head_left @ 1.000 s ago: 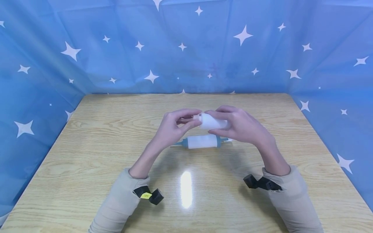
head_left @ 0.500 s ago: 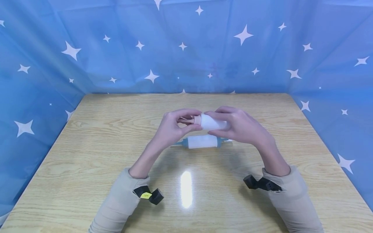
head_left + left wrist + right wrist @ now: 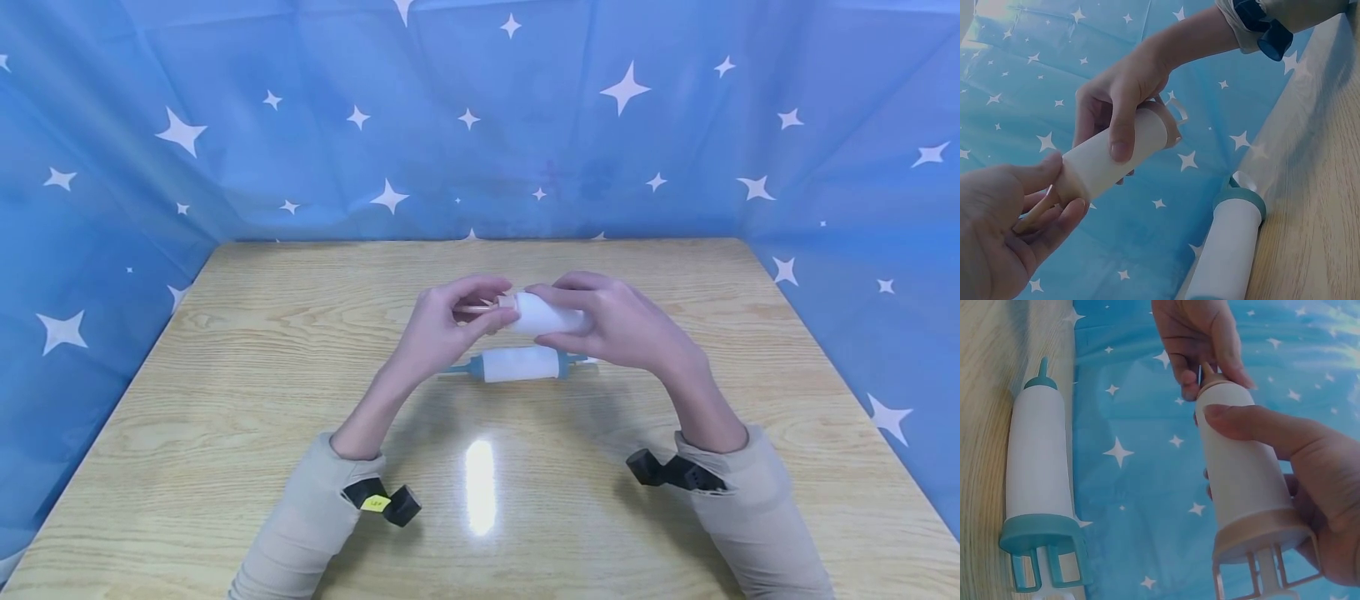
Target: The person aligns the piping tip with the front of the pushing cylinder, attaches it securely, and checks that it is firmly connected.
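Note:
A white-barrelled syringe [image 3: 551, 314], with a beige nozzle cap [image 3: 1067, 185] and beige finger loops, is held off the table and lies nearly level in the head view. My right hand [image 3: 621, 323] grips its barrel, thumb along one side. With thumb and fingers my left hand [image 3: 441, 327] pinches the cap, and the thin nozzle [image 3: 1034, 212] points into its palm. In the right wrist view, the white plunger rod [image 3: 1267, 570] shows between the loops. A second syringe [image 3: 520, 365], white with teal ends, lies on the table nearer me.
The wood-grain table [image 3: 247, 400] carries a bright light reflection in front of the hands. Behind it and at both sides hangs a blue cloth [image 3: 450, 158] with white stars. A black wrist camera [image 3: 386, 502] sits on each sleeve.
My left fingers shift on the cap: they come forward over the barrel's edge, then back, with the index finger slightly raised now. The right hand and the teal syringe stay put.

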`<action>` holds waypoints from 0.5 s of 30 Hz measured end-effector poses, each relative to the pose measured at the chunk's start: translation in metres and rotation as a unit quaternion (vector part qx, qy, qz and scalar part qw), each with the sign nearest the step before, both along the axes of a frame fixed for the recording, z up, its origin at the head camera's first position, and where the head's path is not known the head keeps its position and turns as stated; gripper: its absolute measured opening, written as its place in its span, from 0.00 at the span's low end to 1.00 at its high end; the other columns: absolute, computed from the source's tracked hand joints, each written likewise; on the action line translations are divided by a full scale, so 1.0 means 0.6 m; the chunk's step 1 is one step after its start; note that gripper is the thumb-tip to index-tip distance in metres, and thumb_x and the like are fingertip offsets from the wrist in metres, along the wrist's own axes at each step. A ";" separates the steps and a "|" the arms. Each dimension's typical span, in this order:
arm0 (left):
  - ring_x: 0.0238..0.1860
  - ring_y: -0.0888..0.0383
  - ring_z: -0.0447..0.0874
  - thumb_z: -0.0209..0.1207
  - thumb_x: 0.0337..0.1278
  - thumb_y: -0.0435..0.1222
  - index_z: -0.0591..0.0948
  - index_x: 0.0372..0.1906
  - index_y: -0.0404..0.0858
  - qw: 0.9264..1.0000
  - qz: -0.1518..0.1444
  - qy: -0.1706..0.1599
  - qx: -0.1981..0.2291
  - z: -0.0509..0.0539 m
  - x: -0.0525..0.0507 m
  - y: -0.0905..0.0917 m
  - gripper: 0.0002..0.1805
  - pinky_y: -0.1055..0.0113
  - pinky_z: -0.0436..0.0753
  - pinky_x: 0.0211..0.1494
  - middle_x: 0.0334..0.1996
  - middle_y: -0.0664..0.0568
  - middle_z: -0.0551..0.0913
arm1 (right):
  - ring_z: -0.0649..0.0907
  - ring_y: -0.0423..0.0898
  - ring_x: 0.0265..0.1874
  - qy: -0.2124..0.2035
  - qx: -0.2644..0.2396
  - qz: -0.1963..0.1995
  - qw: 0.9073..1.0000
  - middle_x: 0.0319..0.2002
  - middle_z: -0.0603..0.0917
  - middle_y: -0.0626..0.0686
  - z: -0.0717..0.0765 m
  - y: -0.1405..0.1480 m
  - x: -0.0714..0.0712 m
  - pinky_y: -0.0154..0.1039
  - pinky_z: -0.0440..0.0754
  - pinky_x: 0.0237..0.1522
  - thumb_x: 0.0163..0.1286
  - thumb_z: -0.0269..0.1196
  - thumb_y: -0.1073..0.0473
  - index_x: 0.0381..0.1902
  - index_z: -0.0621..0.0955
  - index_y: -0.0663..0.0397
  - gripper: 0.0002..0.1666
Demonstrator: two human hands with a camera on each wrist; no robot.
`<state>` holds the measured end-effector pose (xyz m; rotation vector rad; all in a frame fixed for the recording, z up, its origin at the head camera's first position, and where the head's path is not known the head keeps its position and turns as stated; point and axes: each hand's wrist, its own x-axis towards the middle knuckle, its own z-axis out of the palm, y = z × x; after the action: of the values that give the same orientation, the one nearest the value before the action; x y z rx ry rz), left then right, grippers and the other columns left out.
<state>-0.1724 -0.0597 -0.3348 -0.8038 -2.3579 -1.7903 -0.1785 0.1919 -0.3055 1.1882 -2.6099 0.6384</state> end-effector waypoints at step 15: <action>0.46 0.59 0.88 0.72 0.57 0.32 0.83 0.57 0.37 0.998 -0.011 0.066 0.011 -0.003 -0.002 0.002 0.21 0.64 0.87 0.51 0.50 0.52 0.87 | 0.85 0.48 0.35 -0.018 -0.011 0.004 1.000 0.45 0.86 0.56 -0.003 0.002 -0.006 0.41 0.86 0.33 0.60 0.76 0.56 0.60 0.83 0.57 0.30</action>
<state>-0.1739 -0.0586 -0.3365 -0.9189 -2.2520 -1.7096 -0.1820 0.1930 -0.3074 1.1920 -2.6208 0.6950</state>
